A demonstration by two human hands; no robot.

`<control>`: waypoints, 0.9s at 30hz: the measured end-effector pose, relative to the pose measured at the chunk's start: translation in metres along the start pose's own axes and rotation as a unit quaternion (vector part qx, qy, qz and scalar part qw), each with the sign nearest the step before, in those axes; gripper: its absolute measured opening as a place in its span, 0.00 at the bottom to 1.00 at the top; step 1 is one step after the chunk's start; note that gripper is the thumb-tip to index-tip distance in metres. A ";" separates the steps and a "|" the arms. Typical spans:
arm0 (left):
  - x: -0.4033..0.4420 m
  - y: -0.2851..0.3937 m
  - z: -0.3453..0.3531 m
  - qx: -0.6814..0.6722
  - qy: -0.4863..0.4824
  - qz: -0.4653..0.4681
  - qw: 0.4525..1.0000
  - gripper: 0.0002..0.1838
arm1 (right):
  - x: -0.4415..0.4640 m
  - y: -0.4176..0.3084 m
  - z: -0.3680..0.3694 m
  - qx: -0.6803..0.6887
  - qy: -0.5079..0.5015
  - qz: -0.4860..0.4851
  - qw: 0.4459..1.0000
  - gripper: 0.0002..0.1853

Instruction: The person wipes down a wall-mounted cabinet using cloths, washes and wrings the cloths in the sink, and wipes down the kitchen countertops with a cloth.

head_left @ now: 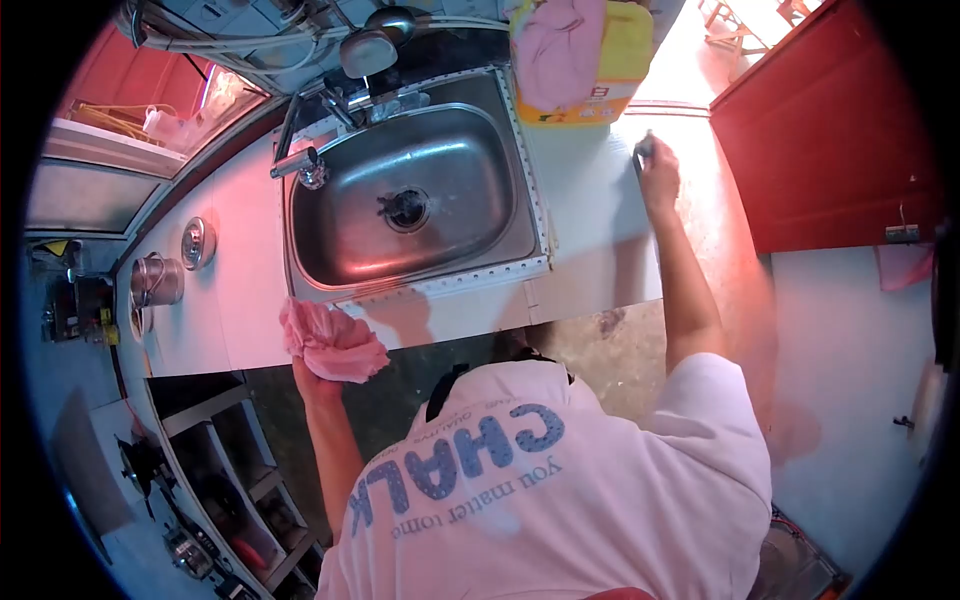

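Observation:
A crumpled pink cloth (333, 342) is bunched in my left hand (314, 380), over the counter's front edge to the left of the sink. The cloth covers most of that hand's fingers. On the right, my right hand (660, 178) is at the right edge of the white counter (590, 220), with its fingers closed round a small, dark greyish thing (644, 148). Its kind is too small to make out. Between my arms lies a stainless steel sink (440, 235), with a tap (308, 168) at its left back corner.
A yellow plastic container (622, 60) with a pink cloth (560, 50) over it stands behind the counter's right part. Metal pots (158, 280) and a round metal lid (198, 242) sit at the left. A red panel (830, 130) rises on the right; shelves (225, 440) stand below left.

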State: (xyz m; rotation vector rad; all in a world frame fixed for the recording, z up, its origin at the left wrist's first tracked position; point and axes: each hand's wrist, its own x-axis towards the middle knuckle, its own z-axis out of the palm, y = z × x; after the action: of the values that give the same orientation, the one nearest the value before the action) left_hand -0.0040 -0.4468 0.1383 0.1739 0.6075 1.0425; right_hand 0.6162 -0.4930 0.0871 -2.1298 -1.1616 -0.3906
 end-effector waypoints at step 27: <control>0.059 -0.026 0.064 0.057 -0.058 0.047 0.996 0.12 | 0.090 0.024 0.070 0.041 -0.195 0.007 0.980 0.21</control>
State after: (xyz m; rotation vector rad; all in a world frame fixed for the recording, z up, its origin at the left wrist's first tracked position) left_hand 0.0719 -0.4006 0.1568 0.3633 0.5570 1.0806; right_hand 0.6823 -0.3981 0.0745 -2.1992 -1.3499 0.0894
